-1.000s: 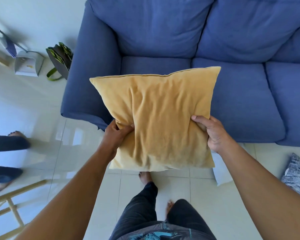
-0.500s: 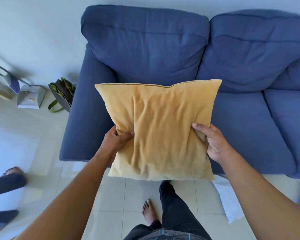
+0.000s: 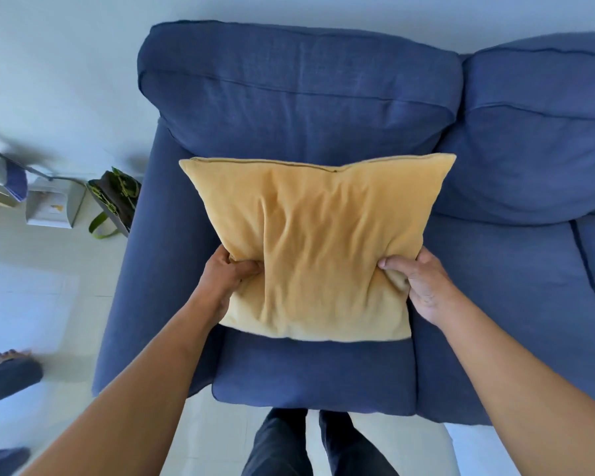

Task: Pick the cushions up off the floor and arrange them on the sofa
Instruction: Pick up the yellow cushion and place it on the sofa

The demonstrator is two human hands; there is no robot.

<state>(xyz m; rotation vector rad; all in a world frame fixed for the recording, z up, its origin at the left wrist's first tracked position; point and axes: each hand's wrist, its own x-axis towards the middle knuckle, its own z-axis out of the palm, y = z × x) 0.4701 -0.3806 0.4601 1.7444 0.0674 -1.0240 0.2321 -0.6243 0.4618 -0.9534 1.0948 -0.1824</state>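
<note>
Two hands carry one yellow cushion [image 3: 318,249] over the blue sofa [image 3: 299,97], the landmark for all positions given here. The cushion hangs above the sofa's end seat pad [image 3: 310,376], next to the armrest [image 3: 131,297], with its top seam level with the lower part of the back cushion [image 3: 299,94]; whether its far edge touches that back cushion cannot be told. The left hand [image 3: 229,274] pinches the cushion's lower left side, thumb on the front face and fingers hidden behind. The right hand [image 3: 416,281] pinches the lower right side in the same way, thumb forward. The fabric bunches into folds between the two grips.

The step in hand appears to be the placing. To do it well, the person should lower the bottom edge onto the seat pad first, lean the top against the back cushion, then release both sides together so that it stands square. A bag [image 3: 115,199] lies on the floor beyond the armrest.
</note>
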